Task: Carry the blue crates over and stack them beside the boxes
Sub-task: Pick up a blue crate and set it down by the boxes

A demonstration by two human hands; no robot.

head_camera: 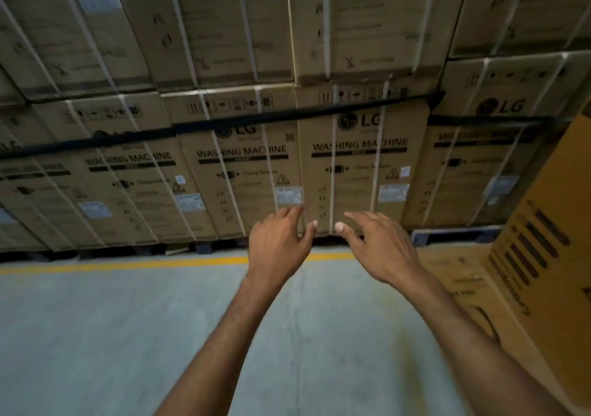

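Note:
No blue crate shows in the head view. Both my arms reach forward over the grey floor. My left hand [278,239] and my right hand [380,246] are held out side by side, fingers spread, each holding nothing. They hover in front of the bottom of a wall of brown washing machine boxes [358,159], stacked in two rows and strapped with white bands.
A black strap [224,124] runs across the lower row of boxes. The boxes stand on dark pallets [454,235] behind a yellow floor line [128,265]. A yellow-brown carton [527,271] stands close on the right. Bare concrete floor [112,335] lies to the left and below.

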